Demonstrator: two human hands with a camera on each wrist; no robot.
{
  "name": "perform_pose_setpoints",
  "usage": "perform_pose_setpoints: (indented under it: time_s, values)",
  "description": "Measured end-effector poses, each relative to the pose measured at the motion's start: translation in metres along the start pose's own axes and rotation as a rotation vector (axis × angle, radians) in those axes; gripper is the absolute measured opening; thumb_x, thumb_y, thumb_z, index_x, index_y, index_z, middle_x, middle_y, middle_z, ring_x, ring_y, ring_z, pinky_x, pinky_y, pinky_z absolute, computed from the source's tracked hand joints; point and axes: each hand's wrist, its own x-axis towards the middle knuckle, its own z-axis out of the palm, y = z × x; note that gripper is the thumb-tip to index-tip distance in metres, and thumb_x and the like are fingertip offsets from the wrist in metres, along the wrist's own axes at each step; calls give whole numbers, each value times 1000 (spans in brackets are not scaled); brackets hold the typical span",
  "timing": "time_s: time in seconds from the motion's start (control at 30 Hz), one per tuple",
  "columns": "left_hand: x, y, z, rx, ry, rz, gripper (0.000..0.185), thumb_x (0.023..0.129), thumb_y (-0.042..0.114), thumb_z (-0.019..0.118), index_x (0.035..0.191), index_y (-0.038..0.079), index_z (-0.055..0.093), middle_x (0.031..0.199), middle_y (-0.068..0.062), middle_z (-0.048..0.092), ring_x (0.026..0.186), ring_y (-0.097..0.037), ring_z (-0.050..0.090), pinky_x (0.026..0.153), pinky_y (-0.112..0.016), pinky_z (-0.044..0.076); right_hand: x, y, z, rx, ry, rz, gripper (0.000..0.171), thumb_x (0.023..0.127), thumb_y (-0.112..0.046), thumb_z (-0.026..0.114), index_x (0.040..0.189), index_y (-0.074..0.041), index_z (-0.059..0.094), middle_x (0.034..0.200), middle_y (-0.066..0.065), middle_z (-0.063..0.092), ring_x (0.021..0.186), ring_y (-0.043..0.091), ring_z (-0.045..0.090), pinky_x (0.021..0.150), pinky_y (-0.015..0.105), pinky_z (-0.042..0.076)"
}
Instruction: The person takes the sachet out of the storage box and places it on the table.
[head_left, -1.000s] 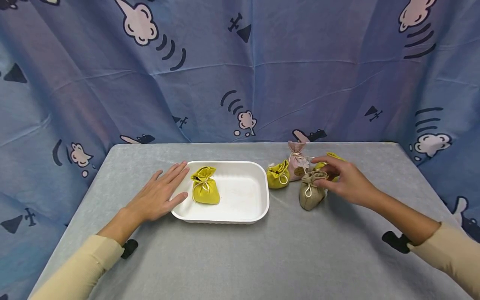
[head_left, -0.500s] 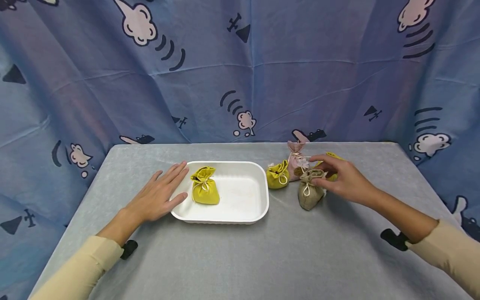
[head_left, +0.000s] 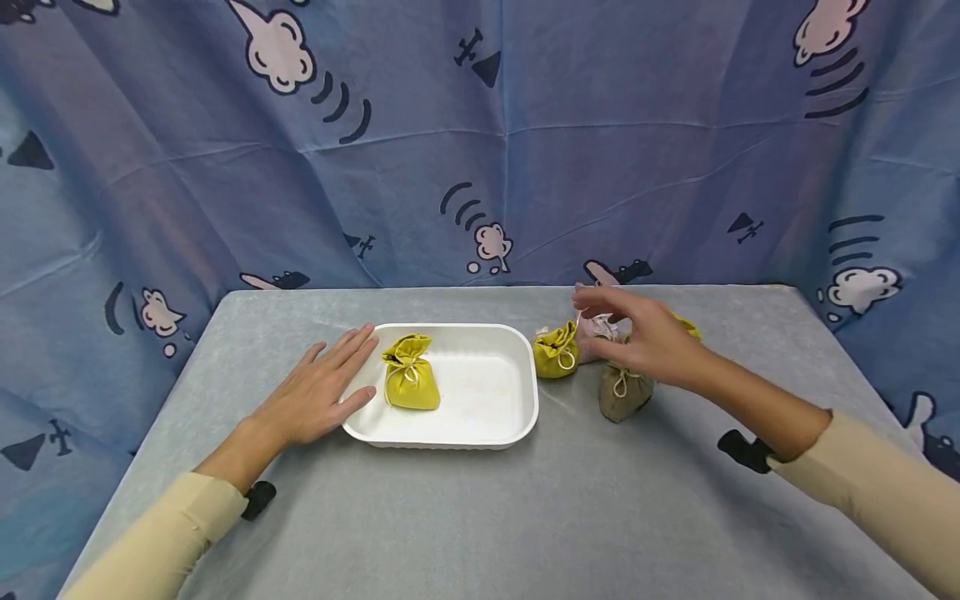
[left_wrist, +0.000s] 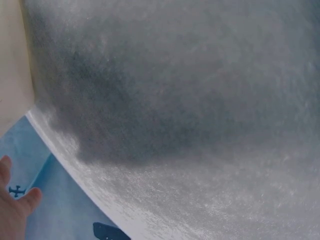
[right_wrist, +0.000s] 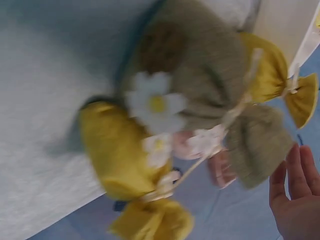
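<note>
My left hand (head_left: 315,392) lies with straight fingers along the left rim of a white tray (head_left: 487,400). Inside that tray sits a yellow drawstring pouch (head_left: 412,387). Over on the right, my right hand (head_left: 648,337) hovers with thumb and fingers spread, in front of a pink pouch (head_left: 592,329) that it partly hides. Below the hand stands a grey-brown pouch (head_left: 622,400); in the right wrist view this pouch (right_wrist: 210,65) bears a white flower, and the fingers (right_wrist: 297,180) show beside its gathered neck. I cannot tell whether they touch it.
One more yellow pouch (head_left: 557,354) stands just right of the tray. Another yellow pouch (head_left: 688,327) is mostly hidden behind the right hand. A grey cloth covers the table (head_left: 480,525), and a blue patterned curtain (head_left: 615,183) hangs behind its back edge.
My right hand has left the neck of the grey-brown pouch and moved left and away from me, towards the pink pouch. The left hand and the tray stay put.
</note>
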Motion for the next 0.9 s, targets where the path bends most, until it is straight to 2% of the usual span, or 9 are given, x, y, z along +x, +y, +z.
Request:
perform_pose_setpoints:
  time_s: [0.27, 0.3, 0.37, 0.5, 0.53, 0.63, 0.73, 0.9]
  values:
    - [0, -3, 3, 9, 42, 24, 70, 102, 45, 46, 158, 7, 27, 166, -6, 18, 149, -31, 25, 110, -65, 24, 25, -25, 18, 115, -56, -7, 56, 84, -9, 80, 135, -5, 58, 133, 11, 62, 118, 27, 62, 97, 51, 49]
    - [0, -3, 4, 10, 43, 26, 70, 102, 45, 46, 158, 7, 27, 166, -6, 18, 149, -31, 25, 110, -65, 24, 27, -27, 21, 134, -62, -17, 57, 84, -8, 80, 136, -4, 57, 134, 12, 61, 119, 28, 61, 102, 53, 43]
    - [0, -3, 4, 11, 39, 25, 70, 102, 45, 45, 158, 7, 27, 166, -6, 18, 149, -31, 25, 110, -65, 24, 32, -33, 28, 154, -66, -30, 57, 84, -8, 80, 136, -4, 56, 136, 12, 60, 120, 27, 61, 104, 54, 42]
    - [0, -3, 3, 9, 37, 22, 71, 102, 46, 45, 158, 7, 26, 166, -6, 18, 149, -31, 25, 110, -66, 24, 42, -41, 43, 197, -70, -37, 57, 85, -8, 79, 137, -5, 55, 138, 11, 59, 119, 24, 62, 99, 48, 48]
    - [0, -3, 3, 10, 35, 22, 71, 102, 46, 45, 158, 7, 26, 166, -6, 18, 149, -31, 25, 109, -66, 24, 44, -43, 47, 202, -73, -38, 58, 86, -9, 79, 138, -5, 54, 138, 10, 58, 119, 23, 62, 94, 45, 52]
    - [0, -3, 3, 8, 30, 17, 71, 102, 46, 45, 158, 8, 25, 166, -5, 17, 149, -30, 24, 110, -66, 24, 50, -48, 58, 229, -86, -38, 59, 85, -8, 78, 139, -4, 53, 139, 12, 57, 118, 24, 63, 95, 44, 52]
    - [0, -2, 3, 8, 20, 14, 71, 103, 47, 44, 159, 9, 24, 166, -5, 16, 149, -29, 23, 111, -65, 23, 54, -52, 69, 244, -102, -39, 61, 85, -7, 78, 140, -2, 52, 141, 14, 56, 117, 25, 64, 102, 44, 47]
    - [0, -2, 2, 7, 14, 19, 71, 103, 47, 44, 159, 8, 24, 166, -5, 15, 150, -30, 22, 111, -65, 22, 61, -58, 81, 268, -131, -39, 61, 85, -7, 78, 140, -2, 52, 142, 13, 55, 116, 25, 65, 100, 40, 48]
